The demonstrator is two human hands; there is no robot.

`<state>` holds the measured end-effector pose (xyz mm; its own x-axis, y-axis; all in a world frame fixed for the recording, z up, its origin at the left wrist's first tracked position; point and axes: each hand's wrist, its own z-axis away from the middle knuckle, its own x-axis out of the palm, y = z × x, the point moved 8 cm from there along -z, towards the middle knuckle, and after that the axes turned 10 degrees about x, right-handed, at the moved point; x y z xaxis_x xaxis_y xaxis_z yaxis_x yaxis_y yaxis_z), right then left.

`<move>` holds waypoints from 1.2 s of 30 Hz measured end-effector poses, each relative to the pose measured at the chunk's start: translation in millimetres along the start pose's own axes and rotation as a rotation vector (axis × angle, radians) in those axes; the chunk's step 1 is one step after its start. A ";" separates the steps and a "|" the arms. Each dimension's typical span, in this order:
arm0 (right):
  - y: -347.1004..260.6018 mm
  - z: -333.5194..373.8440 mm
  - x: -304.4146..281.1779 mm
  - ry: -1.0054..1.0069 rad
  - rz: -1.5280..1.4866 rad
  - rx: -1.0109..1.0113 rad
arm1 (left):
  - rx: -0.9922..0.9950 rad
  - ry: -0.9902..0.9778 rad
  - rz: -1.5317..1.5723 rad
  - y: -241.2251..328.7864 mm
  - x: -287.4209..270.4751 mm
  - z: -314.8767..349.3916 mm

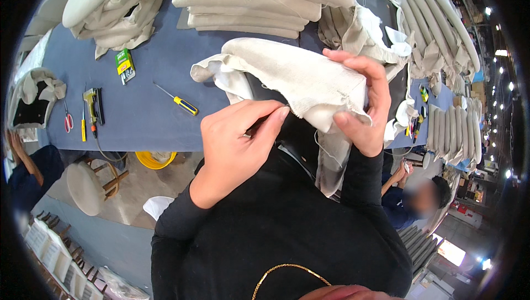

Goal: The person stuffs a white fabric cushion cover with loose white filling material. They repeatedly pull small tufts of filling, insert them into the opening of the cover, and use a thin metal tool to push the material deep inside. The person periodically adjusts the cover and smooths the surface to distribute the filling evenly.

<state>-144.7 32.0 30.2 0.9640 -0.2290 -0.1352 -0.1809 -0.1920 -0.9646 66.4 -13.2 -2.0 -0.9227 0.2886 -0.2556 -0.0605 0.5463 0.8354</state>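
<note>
In front of my chest is a beige fabric-covered cushion (298,68), tilted, its cloth folded back at the left over a white lining and a dark underside. My right hand (372,98) grips its right end, thumb on the near side and fingers round the far side. My left hand (237,145) is closed in a pinch right beside the frayed lower cloth edge (295,106); whatever lies between thumb and forefinger is too small to make out. A loose thread (326,148) hangs below the cushion, over a dangling strip of cloth (331,170).
Beige cushions (248,4) are stacked at the table's far side. On the blue-grey table (165,117) lie a screwdriver (185,105), a small green-yellow box (125,67), a staple gun (93,106) and red-handled scissors (68,123). A yellow bucket (156,160) and stool (85,187) stand left; co-workers sit at both sides.
</note>
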 end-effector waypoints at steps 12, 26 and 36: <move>-10.3 44.3 23.0 -0.115 -0.001 -0.110 | 0.090 -0.192 -0.083 39.9 -25.9 5.8; -19.1 56.5 34.3 -0.190 0.021 -0.171 | 0.063 -0.361 -0.053 46.9 -30.2 0.0; -17.2 65.1 44.1 -0.177 -0.027 -0.351 | -0.060 -0.310 0.034 36.1 -44.4 22.6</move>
<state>-86.4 87.4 26.0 0.9825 -0.0571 -0.1772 -0.1809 -0.5172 -0.8365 113.7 11.5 28.5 -0.7651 0.5370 -0.3554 -0.0625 0.4874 0.8710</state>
